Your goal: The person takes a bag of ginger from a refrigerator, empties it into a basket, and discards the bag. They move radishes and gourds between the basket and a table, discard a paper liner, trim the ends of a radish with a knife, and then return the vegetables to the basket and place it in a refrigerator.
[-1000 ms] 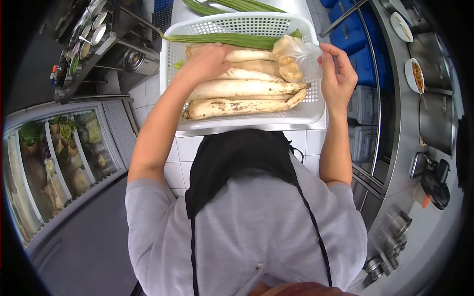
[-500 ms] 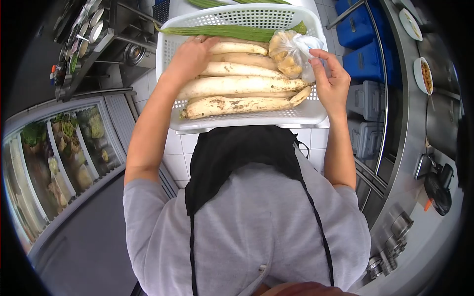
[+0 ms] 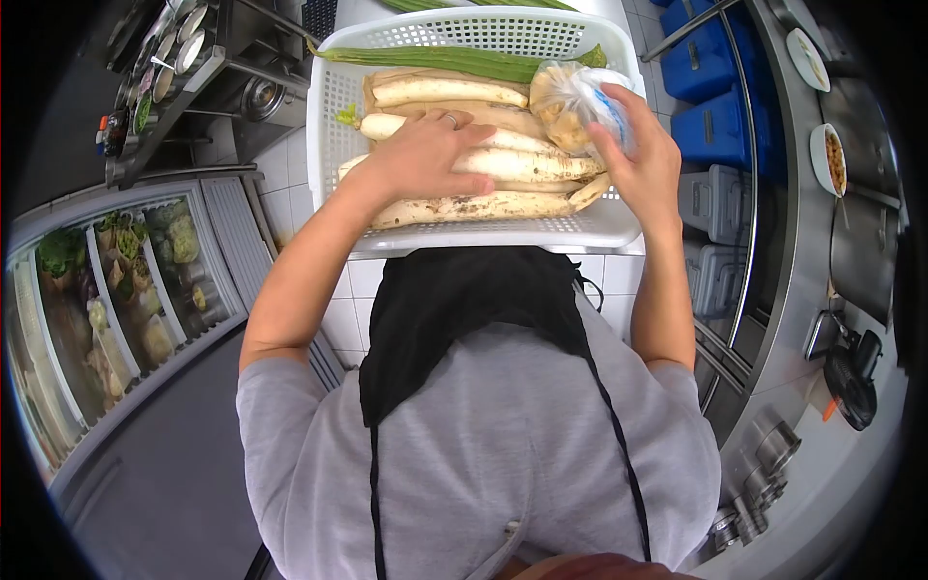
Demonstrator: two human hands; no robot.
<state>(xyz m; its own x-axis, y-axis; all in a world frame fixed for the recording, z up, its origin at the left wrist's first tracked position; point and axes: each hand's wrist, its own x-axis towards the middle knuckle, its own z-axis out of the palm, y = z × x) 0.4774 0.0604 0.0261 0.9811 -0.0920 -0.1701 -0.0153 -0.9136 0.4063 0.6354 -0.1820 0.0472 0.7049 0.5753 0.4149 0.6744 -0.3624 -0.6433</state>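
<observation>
Several white daikon radishes (image 3: 541,166), some with dirt on the skin, lie side by side in a white perforated plastic basket (image 3: 327,159). My left hand (image 3: 425,159) rests over the middle radishes, its fingers spread and laid on them. A long ridged green gourd (image 3: 445,64) lies along the far side of the basket. At the basket's right end sits a knotted clear plastic bag (image 3: 559,111) of yellowish pieces. My right hand (image 3: 646,159) grips the bag's gathered white top between thumb and fingers. Brown paper (image 3: 507,116) shows between the radishes.
More green gourds (image 3: 416,5) lie beyond the basket. To the left stands a glass-doored fridge (image 3: 121,290) with vegetables. Blue bins (image 3: 710,126) and grey bins (image 3: 713,203) are under the steel counter at right, which carries bowls (image 3: 828,159) and a black pan (image 3: 851,387).
My left hand has moved nearer and rightward, from the far radishes to the middle ones. My right hand has closed further round the top of the bag.
</observation>
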